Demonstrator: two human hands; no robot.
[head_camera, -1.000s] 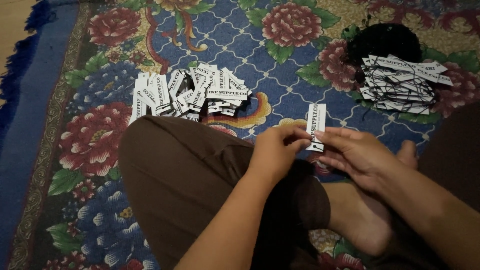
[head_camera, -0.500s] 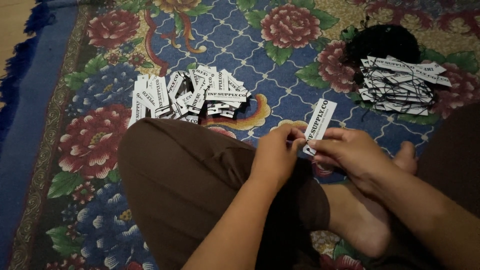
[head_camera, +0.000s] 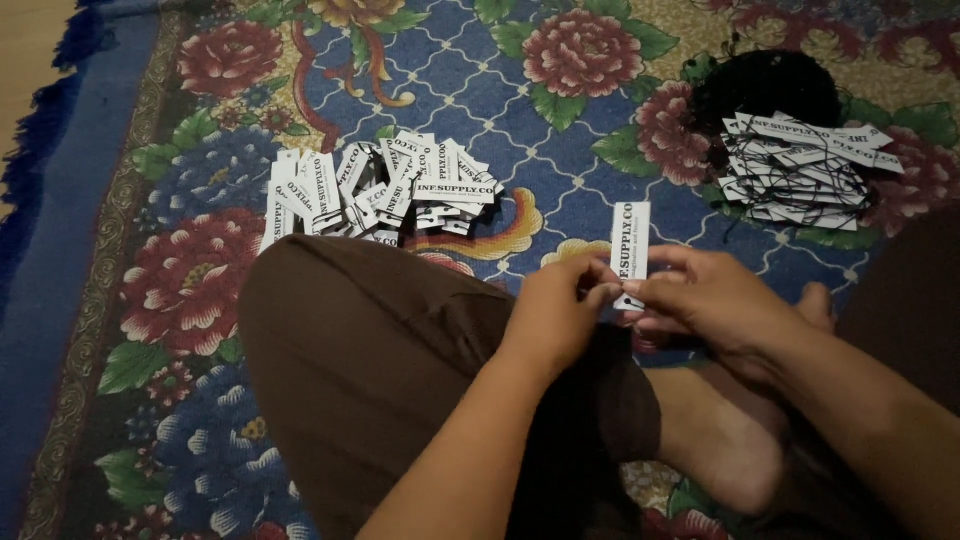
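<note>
Pinching lower end of upright white paper tag (head_camera: 630, 242) between fingertips of left hand (head_camera: 553, 318) and right hand (head_camera: 712, 303), both closed tight, above brown-trousered knee (head_camera: 380, 350).

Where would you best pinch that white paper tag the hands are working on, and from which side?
Probably by its free upper half, coming from above. The white tag stands nearly upright, with its lower end pinched between the left hand and the right hand. Only the top juts clear of the fingers. It is flat and thin, so finger and thumb should press its two broad faces.
</note>
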